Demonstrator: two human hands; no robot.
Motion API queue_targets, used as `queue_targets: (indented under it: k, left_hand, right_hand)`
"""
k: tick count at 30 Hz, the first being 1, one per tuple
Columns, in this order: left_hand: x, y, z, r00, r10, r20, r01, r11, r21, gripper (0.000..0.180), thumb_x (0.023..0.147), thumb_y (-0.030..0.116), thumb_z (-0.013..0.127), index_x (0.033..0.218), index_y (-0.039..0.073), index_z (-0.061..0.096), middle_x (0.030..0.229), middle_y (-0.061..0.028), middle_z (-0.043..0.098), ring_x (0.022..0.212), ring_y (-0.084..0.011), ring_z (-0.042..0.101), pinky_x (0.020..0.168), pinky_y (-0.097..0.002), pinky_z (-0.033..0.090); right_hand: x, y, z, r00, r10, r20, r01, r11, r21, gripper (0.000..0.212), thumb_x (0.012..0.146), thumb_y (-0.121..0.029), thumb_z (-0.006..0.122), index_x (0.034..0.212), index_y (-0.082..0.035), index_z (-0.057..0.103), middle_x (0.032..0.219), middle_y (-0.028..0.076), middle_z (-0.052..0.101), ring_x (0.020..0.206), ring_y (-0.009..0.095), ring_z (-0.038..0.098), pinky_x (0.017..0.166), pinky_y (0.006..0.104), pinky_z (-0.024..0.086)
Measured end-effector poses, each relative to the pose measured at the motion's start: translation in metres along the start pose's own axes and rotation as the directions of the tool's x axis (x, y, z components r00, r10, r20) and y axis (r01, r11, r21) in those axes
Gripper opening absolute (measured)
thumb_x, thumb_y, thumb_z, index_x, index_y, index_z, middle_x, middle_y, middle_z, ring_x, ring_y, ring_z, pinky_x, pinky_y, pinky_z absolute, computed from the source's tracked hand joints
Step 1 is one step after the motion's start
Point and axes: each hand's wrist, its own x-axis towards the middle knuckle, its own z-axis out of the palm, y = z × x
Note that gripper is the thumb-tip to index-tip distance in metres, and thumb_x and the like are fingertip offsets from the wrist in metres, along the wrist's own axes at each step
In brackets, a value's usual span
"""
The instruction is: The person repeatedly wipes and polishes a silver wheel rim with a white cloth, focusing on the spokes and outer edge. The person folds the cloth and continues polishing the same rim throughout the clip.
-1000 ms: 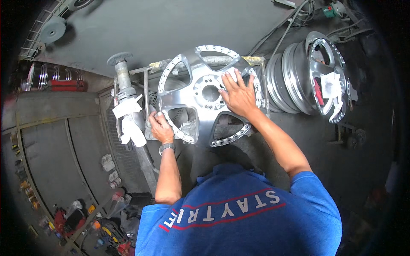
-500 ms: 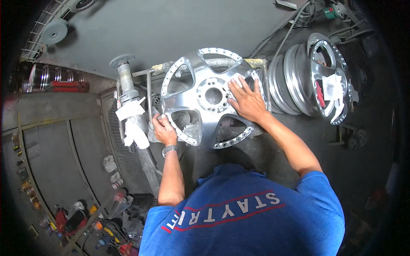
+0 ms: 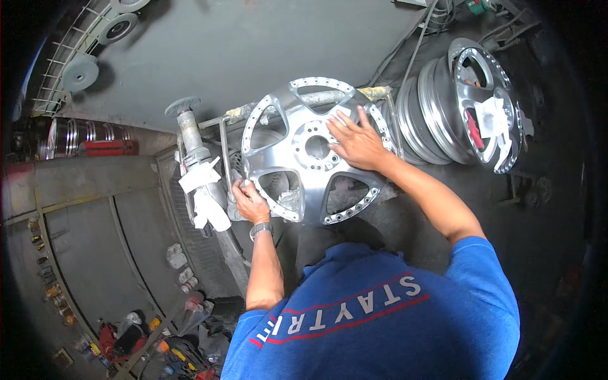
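A silvery five-spoke wheel centre point(image 3: 306, 196) with bolt holes around its edge lies face up on a metal stand. My left hand point(image 3: 251, 202) is closed on its lower left edge, the fingers curled there. On the spoke right of the hub, my right hand point(image 3: 360, 144) lies flat with fingers spread. A pale patch, perhaps a thin sheet, shows by its fingertips; I cannot make out what it is. To the left of the wheel stands a grey tool with a round disc point(image 3: 182, 106), white paper or cloth point(image 3: 209, 209) draped over it.
Stacked wheel rims point(image 3: 430, 114) stand to the right, with another spoked wheel centre point(image 3: 472, 114) leaning on them and white paper hanging there. Discs point(image 3: 81, 73) hang on a rack at upper left. Bags and tools point(image 3: 130, 335) clutter the lower left. Cables point(image 3: 418, 50) run at upper right.
My right hand has slid a little left and up across the spoke, nearer the hub. My left hand stays on the wheel's edge. The view has shifted slightly.
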Motion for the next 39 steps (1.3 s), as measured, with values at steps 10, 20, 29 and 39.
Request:
queue_targets:
  k: [10,20,29,39]
  left_hand:
    - [-0.001,-0.011,-0.002,1.000,-0.016,-0.009,0.016,0.998,0.068,0.034,0.107,0.041,0.058,0.126,0.013,0.066,0.096,-0.0152,0.077,0.089,-0.0386,0.072,0.076,-0.0516,0.050]
    - [0.000,-0.005,-0.001,1.000,-0.002,0.013,0.001,0.997,0.073,0.037,0.107,0.043,0.057,0.126,0.013,0.066,0.097,-0.0173,0.078,0.090,-0.0407,0.073,0.076,-0.0517,0.052]
    - [0.002,-0.005,0.004,0.999,0.037,-0.002,-0.037,0.998,0.056,0.036,0.106,0.041,0.057,0.127,0.013,0.066,0.095,-0.0158,0.076,0.086,-0.0379,0.071,0.076,-0.0512,0.051]
    - [0.000,0.008,-0.001,0.996,-0.045,0.077,0.037,0.994,0.104,0.040,0.110,0.042,0.054,0.123,0.006,0.066,0.107,-0.0192,0.077,0.097,-0.0365,0.074,0.084,-0.0477,0.054]
  right_hand:
    - [-0.009,0.015,0.001,0.984,0.178,-0.021,-0.177,0.982,0.062,0.063,0.111,-0.045,0.047,0.164,-0.011,0.042,0.167,0.012,0.047,0.159,0.027,0.036,0.131,0.0663,0.010]
    - [0.011,-0.027,0.005,0.973,0.211,-0.096,-0.203,0.975,0.087,0.067,0.110,-0.046,0.048,0.160,-0.002,0.045,0.164,0.015,0.050,0.157,0.031,0.040,0.129,0.0667,0.017]
    - [0.016,-0.042,0.013,0.965,0.240,-0.106,-0.237,0.971,0.041,0.056,0.112,-0.040,0.047,0.157,-0.008,0.053,0.163,0.010,0.053,0.156,0.031,0.042,0.127,0.0714,0.017]
    - [0.036,0.092,0.016,0.828,0.555,0.081,-0.535,0.737,0.413,0.055,0.113,-0.036,0.035,0.155,-0.008,0.055,0.160,0.014,0.055,0.149,0.031,0.051,0.122,0.0668,0.034]
